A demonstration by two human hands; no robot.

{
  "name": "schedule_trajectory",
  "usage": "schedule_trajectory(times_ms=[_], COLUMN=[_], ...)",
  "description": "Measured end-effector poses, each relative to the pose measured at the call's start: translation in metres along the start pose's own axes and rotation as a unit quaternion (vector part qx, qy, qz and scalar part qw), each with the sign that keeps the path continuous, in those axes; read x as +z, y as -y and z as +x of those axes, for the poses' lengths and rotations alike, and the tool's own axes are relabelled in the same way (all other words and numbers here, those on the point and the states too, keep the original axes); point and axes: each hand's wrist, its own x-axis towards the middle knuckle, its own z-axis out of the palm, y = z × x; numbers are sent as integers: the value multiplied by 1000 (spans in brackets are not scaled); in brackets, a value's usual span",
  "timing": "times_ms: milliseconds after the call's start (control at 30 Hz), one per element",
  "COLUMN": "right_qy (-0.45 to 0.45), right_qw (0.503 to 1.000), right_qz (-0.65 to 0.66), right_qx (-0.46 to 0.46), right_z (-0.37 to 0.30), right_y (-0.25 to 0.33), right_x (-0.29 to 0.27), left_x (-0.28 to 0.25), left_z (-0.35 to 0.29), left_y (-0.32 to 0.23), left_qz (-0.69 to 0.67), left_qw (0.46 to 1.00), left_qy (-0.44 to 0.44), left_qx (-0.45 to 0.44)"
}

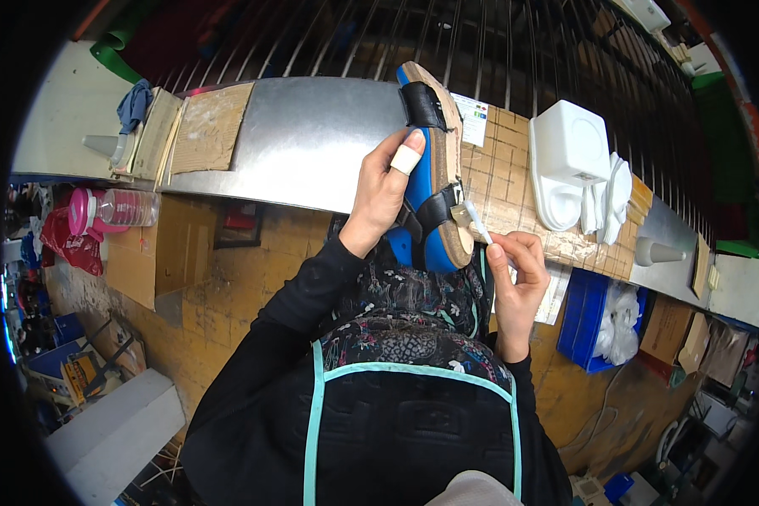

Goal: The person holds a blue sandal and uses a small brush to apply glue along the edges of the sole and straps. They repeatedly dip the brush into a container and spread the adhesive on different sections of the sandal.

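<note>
My left hand (387, 191) is wrapped around a sandal (441, 152) held over the front edge of the bench. The sandal has black straps and a tan sole edge, and a blue shoe last fills it. White tape covers part of my left thumb. In my right hand (519, 282), pinched between thumb and fingers, is a thin white-handled tool (476, 221). Its tip meets the sandal's sole edge near the lower end; whether it is a brush I cannot tell.
A metal bench (312, 126) runs across, with a cardboard sheet (212, 126) on the left. White plastic containers (569, 143) stand right of the sandal on a taped brown board (502, 169). Metal bars (514, 51) lie behind. A blue crate (584, 325) with plastic bags sits below right.
</note>
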Motion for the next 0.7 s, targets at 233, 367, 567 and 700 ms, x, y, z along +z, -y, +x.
schedule_trajectory(times_ms=[233,367,567,700], right_qy=[-68,-83,-47,10], right_qw=[984,977,977,979], right_qz=[-142,-160,-126,-107], right_qx=[-88,-115,-163,-172], right_z=[-2,7,25,32], right_y=[-7,-11,-14,-14], right_x=[11,9,-3,-13], left_x=[-1,-1,2,3], left_z=[-4,-5,-3,-1], left_y=[0,-3,-10,-15], left_qz=[46,90,119,121], left_qw=[999,996,992,991], left_qy=[-3,0,37,58], left_qx=[2,20,32,30])
